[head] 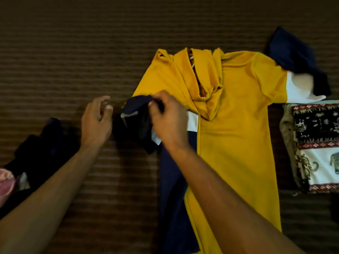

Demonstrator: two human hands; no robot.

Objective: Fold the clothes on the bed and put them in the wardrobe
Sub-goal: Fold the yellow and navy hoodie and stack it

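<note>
Your right hand [167,116] pinches the navy sleeve [136,114] of the hoodie [236,129], thumb and fingers curled on the bunched cloth at the cuff end, lifting it just off the bed [73,52]. Your left hand [97,119] hovers just beside that sleeve, fingers loosely curled and apart, holding nothing and touching no cloth.

The hoodie lies flat on the brown striped bed, its mustard body running toward you, hood [201,77] bunched and folded down over the chest. A white band [192,121] shows beside your right wrist, where the yellow meets a navy panel [174,198] along the hoodie's left edge. The other sleeve [297,57] stretches to the far right: yellow at the shoulder, then white, then navy, with the navy end crumpled and folded back over itself.

To the right of the hoodie, touching its side, sits a folded patterned cloth [319,147] with elephant prints in black, white and red. At the left edge, under your left forearm, lies a heap of dark clothes [42,147], with a bit of pink fabric [6,182] at the very edge.
</note>
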